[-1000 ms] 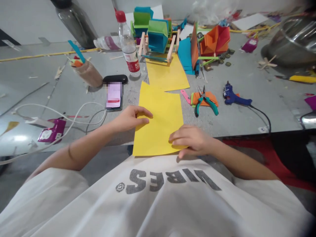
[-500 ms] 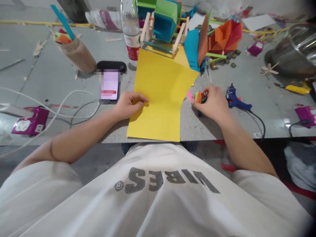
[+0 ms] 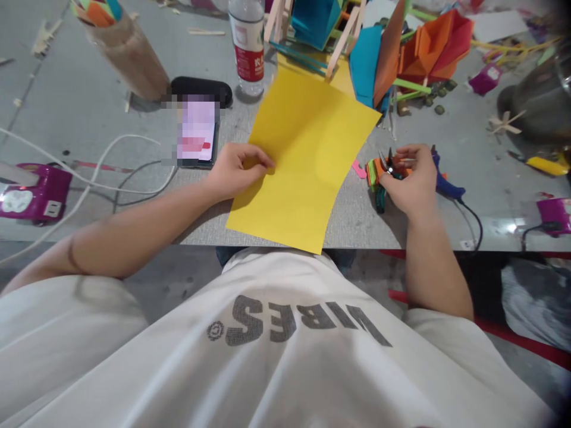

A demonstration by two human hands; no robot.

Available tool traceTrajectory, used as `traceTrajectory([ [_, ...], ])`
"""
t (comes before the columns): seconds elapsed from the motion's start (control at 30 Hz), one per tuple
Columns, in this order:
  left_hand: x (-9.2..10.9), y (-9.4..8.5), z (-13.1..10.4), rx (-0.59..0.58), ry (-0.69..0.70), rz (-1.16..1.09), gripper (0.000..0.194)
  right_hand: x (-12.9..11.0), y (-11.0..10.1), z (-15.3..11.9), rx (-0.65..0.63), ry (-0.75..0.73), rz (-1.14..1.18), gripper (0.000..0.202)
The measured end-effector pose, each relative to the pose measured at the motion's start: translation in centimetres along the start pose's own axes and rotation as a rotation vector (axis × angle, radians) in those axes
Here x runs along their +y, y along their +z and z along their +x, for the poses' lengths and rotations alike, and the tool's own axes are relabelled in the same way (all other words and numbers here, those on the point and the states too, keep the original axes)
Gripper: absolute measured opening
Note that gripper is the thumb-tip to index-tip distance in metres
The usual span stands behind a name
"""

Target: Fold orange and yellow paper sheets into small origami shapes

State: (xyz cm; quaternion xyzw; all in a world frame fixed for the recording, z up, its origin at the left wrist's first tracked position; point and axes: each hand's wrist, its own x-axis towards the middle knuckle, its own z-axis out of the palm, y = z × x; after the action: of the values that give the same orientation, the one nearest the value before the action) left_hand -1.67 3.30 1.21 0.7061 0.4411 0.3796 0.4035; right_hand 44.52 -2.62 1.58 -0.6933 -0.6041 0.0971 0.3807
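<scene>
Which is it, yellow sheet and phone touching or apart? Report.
Apart: the head view shows grey tabletop between the yellow sheet and the phone.

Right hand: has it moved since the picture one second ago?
Yes: the right hand has left the yellow paper and moved rightward to the pliers, closer to the blue glue gun.

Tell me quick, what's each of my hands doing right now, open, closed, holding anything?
Left hand: partly open, resting on the yellow sheet.
Right hand: curled at the pliers; can't tell if its grip is closed.
</scene>
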Motion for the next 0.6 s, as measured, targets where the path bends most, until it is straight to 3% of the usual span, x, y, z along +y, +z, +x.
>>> traceTrajectory([
  [0.2, -0.4, 0.1, 0.3, -0.009, -0.025, -0.019, 0.014, 1.6, 0.6, 0.5, -0.06, -0.023, -0.015, 0.039],
  [0.37, 0.4, 0.1, 0.1, -0.014, -0.102, -0.072, 0.019, 1.5, 0.9, 0.3, -0.013, -0.058, -0.139, 0.033],
  [0.43, 0.4, 0.2, 0.2, -0.006, -0.102, -0.102, 0.02, 0.2, 0.7, -0.4, 0.009, -0.19, -0.21, 0.036],
  [0.5, 0.3, 0.1, 0.4, 0.005, -0.108, -0.129, 0.022, -1.5, 0.6, -1.4, -0.043, -0.44, -0.244, 0.041],
  [0.6, -0.2, 0.1, 0.7, 0.025, -0.129, -0.184, 0.026, -4.4, 1.2, -2.5, -0.31, -0.888, -0.252, 0.05],
])
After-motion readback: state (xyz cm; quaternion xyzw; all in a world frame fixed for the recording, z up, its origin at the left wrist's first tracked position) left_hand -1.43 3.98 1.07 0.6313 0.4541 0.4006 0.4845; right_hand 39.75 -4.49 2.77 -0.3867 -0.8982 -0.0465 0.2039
